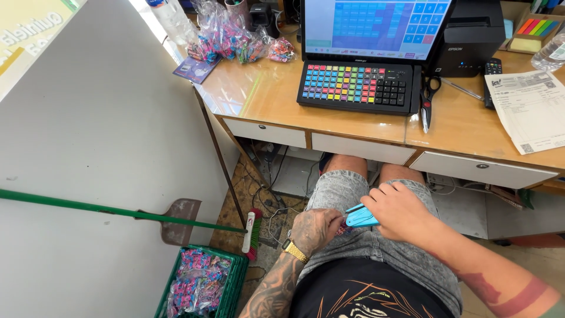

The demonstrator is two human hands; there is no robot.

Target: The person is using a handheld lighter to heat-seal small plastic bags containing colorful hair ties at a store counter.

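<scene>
I sit at a wooden desk (353,126) with my hands over my lap. My right hand (400,212) grips a light blue plastic tool (360,217) that looks like a stapler, pointing left. My left hand (315,229), with a gold watch on the wrist, pinches a small colourful packet (343,227) at the tool's tip. Most of the packet is hidden by my fingers. Grey denim shorts (344,188) lie under both hands.
On the desk stand a keyboard (353,85) with coloured keys, a touch screen (376,26), a black printer (471,38), scissors (428,100), a paper sheet (529,109) and candy bags (235,41). A green crate (235,282) of candy bags and a green-handled broom (118,209) are at left.
</scene>
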